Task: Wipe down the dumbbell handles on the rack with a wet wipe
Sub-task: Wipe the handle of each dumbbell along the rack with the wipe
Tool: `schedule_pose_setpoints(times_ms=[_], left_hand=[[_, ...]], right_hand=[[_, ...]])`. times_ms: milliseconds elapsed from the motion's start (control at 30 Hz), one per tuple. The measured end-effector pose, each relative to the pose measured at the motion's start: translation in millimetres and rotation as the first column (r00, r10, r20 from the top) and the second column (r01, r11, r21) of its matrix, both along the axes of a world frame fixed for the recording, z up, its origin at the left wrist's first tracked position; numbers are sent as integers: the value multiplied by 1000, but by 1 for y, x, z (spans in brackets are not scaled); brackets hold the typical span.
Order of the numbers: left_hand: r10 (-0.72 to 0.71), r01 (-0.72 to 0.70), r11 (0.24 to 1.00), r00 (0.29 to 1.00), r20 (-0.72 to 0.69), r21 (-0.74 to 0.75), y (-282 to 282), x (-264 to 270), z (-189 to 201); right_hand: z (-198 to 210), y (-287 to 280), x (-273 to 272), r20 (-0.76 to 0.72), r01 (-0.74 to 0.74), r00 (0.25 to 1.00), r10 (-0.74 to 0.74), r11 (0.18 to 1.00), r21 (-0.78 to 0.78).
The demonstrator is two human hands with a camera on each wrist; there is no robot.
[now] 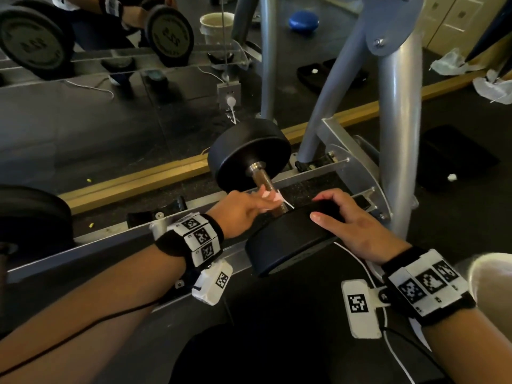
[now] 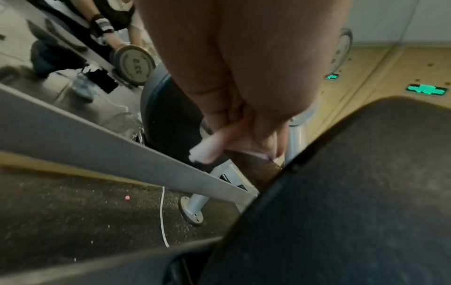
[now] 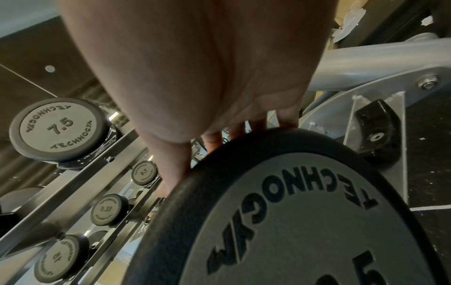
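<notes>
A black dumbbell lies on the grey rack, its metal handle running toward me. My left hand wraps a white wet wipe around the near part of that handle; the left wrist view shows the wipe under my curled fingers on the brown handle. My right hand grips the rim of the near weight head, fingers over its top edge. In the right wrist view the fingers curl over that head.
Another dumbbell head sits at the left on the same rail. Grey rack uprights rise at the right. A mirror stands behind the rack. Crumpled wipes lie on the floor at far right. Smaller dumbbells fill rails beside the head.
</notes>
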State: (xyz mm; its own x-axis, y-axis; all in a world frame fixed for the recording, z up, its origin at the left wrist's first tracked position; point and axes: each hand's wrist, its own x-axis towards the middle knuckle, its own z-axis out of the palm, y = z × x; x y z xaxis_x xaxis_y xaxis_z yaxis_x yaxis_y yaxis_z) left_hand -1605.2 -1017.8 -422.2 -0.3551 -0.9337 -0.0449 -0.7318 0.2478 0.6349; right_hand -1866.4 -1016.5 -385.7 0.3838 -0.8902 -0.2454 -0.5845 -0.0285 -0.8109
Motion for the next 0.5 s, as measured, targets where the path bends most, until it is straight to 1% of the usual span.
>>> schedule_pose_setpoints(times_ms=[67, 100, 167, 233, 267, 300, 333, 400, 433, 500], left_hand=[[-1, -1, 996, 1000, 20, 88, 3, 7, 2], [54, -54, 989, 999, -1, 138, 4, 10, 4], [235, -226, 948, 972, -15, 224, 3, 19, 6], [422, -401, 867, 906, -10, 297, -2, 27, 6], [500, -452, 814, 865, -45, 365, -5, 29, 5], [581, -482, 754, 807, -111, 446, -6, 28, 5], [658, -492, 695, 729, -188, 524, -7, 26, 5], [755, -440, 609, 575, -314, 659, -9, 20, 8], [769, -387, 590, 537, -347, 708, -10, 17, 12], [756, -273, 598, 505, -416, 754, -14, 8, 17]], right_hand=[[2, 1, 1, -3, -3, 1000, 3, 1000, 2], [2, 1, 2, 1, -4, 1000, 4, 1000, 2], [2, 1, 1, 6, -5, 1000, 5, 1000, 1], [1, 0, 1, -1, -8, 1000, 8, 1000, -2], [2, 0, 1, -6, -11, 1000, 11, 1000, 1], [2, 0, 1, -10, -14, 1000, 14, 1000, 4], [2, 0, 1, -13, -16, 1000, 16, 1000, 6], [2, -1, 0, -29, -18, 999, 18, 1000, 2], [2, -1, 0, -38, -19, 999, 19, 1000, 2], [2, -2, -1, -41, -18, 999, 18, 1000, 7]])
